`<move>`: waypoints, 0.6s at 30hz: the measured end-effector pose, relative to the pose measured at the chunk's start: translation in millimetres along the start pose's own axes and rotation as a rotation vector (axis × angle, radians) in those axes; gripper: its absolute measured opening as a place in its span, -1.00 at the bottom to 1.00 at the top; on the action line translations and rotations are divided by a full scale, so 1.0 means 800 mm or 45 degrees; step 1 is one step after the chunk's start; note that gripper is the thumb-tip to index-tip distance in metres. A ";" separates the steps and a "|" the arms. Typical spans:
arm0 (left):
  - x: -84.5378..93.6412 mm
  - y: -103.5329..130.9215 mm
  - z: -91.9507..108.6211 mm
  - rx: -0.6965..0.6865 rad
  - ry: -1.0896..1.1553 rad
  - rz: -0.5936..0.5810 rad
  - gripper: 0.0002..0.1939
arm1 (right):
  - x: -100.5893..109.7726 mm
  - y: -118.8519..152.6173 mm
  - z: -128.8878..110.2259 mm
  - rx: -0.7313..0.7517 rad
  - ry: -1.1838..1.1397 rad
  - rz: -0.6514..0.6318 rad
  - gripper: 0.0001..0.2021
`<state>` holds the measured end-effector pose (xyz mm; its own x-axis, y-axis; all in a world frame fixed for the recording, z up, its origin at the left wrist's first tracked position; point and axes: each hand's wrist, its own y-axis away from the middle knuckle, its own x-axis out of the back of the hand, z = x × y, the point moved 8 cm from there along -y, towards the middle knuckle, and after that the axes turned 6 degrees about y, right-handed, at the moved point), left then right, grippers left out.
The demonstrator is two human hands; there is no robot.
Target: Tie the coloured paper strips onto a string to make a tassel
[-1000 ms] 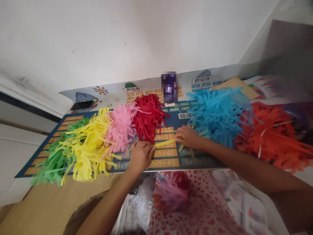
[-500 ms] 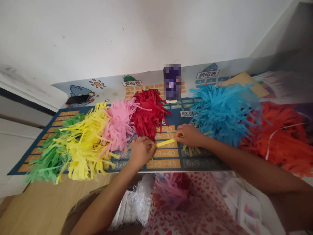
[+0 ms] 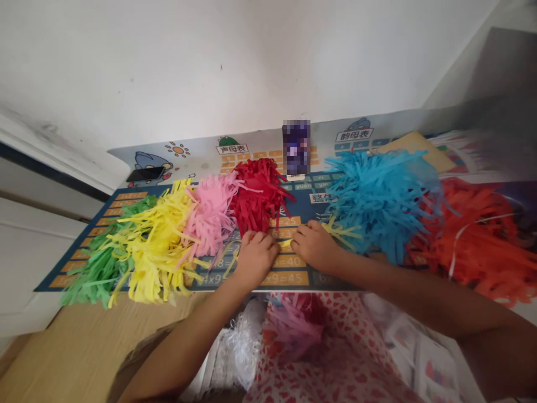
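Between my hands, low over the printed desk mat, runs a yellow tissue-paper strip [image 3: 286, 243]. My left hand [image 3: 257, 256] is closed on its left part, with fingers curled down. Thin yellow fringe shows to the left of that hand. My right hand [image 3: 316, 246] closes on the other part, and a spread of yellow fringe [image 3: 343, 230] sticks out beyond it towards the blue tissue-paper fringe [image 3: 373, 196]. Just behind my left hand lies a dark red fringe bundle [image 3: 258, 193]. The fingertips of both hands are partly hidden.
Pink [image 3: 212, 210], yellow [image 3: 153, 246] and green [image 3: 98, 268] fringe bundles lie along the left. An orange-red bundle [image 3: 474, 240] is at the right. A dark blurred box [image 3: 296, 146] stands by the wall, and a black phone [image 3: 146, 174] lies at the back left. More fringe [image 3: 296, 327] rests on my lap.
My hands have moved closer together, so less of the yellow strip shows between them. The yellow fringe by my right hand now points to the right instead of hanging down. The view has shifted slightly.
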<state>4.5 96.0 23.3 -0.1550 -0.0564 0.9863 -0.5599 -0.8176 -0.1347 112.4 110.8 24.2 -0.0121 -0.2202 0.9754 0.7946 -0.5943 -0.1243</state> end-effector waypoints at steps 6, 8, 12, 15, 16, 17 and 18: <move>0.004 -0.002 0.012 -0.057 0.015 0.082 -0.80 | -0.006 -0.003 -0.007 0.194 0.029 0.062 -0.75; 0.007 -0.006 0.011 -0.043 -0.005 0.120 -0.77 | -0.009 -0.010 -0.002 0.183 0.020 0.059 -0.73; 0.002 -0.013 0.005 -0.034 -0.044 0.121 -0.79 | -0.013 -0.020 0.013 0.043 -0.062 0.025 -0.77; -0.001 -0.016 0.001 -0.045 -0.080 0.121 -0.79 | -0.014 -0.025 0.011 0.014 -0.059 0.041 -0.79; -0.002 -0.015 0.000 -0.047 -0.086 0.121 -0.79 | -0.014 -0.026 0.008 0.019 -0.053 0.051 -0.79; -0.003 -0.014 -0.001 -0.044 -0.085 0.122 -0.79 | -0.015 -0.026 0.005 0.028 -0.046 0.061 -0.80; -0.003 -0.011 -0.003 -0.037 -0.076 0.123 -0.79 | -0.017 -0.025 0.002 0.045 -0.038 0.071 -0.80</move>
<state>7.7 105.0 21.7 -0.1612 -0.1690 0.9723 -0.5684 -0.7895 -0.2315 97.6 126.8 14.0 0.0501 -0.2289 0.9722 0.8144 -0.5541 -0.1724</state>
